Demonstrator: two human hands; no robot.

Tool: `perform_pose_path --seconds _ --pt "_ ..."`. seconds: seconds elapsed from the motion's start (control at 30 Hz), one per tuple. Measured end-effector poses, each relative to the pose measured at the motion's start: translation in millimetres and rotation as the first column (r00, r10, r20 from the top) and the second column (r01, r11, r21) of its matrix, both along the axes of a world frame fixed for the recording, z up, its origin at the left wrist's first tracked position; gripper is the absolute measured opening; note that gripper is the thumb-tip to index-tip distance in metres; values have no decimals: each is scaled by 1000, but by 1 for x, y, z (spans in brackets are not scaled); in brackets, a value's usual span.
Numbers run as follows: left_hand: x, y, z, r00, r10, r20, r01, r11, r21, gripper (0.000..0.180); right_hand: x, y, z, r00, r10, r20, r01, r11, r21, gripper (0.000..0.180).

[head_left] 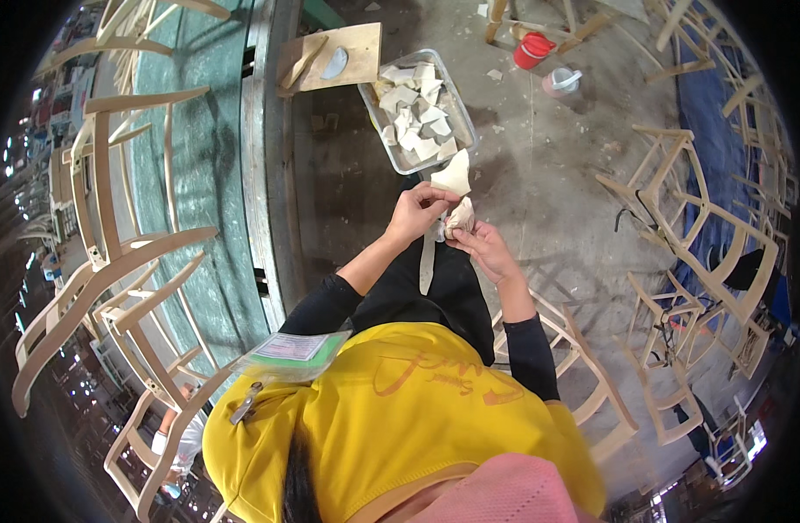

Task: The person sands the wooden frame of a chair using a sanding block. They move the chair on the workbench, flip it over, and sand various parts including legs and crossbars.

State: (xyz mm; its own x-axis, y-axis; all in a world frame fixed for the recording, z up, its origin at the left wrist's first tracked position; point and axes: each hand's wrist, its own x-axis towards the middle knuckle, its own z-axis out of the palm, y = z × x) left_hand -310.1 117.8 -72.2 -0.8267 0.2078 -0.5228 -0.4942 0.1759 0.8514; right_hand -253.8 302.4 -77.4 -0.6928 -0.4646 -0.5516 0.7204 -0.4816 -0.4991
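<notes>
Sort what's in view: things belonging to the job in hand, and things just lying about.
In the job, apparently: left hand, right hand, flat pale piece, bunched pale piece, tray of pale scraps.

Just about, apparently: red bucket, wooden chair frames.

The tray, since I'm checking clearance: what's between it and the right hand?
In the head view: the crumpled piece the right hand holds, the left fingertips, then a pale angular piece nearest the tray.

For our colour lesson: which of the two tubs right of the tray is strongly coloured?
The red tub, higher in the picture; the pale tub, below and to its right, has only faint colour.
</notes>
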Motion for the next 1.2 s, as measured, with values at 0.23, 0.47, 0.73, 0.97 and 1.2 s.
perform_pose_path --seconds 0.23,0.47,0.73,0.97,1.2 --pt "-65 -40 -140 974 113 194 -83 984 -158 20 3 -3 -64 955 -198 219 134 952 274 26" --pt "-145 -104 -348 879 -477 8 355 642 -680 18 9 -2 -87 899 -286 332 128 896 425 30" --pt "-305 -55 -391 892 -381 -245 64 641 -765 57 7 -37 -105 871 -348 346 163 870 465 25" --pt "-357 -35 -393 916 -396 -67 135 462 -877 35 10 -56 -107 864 -347 365 149 869 472 21" --pt "-291 -47 -316 951 -143 -274 -127 626 -769 19 2 -53 -67 922 -296 251 161 880 447 23"
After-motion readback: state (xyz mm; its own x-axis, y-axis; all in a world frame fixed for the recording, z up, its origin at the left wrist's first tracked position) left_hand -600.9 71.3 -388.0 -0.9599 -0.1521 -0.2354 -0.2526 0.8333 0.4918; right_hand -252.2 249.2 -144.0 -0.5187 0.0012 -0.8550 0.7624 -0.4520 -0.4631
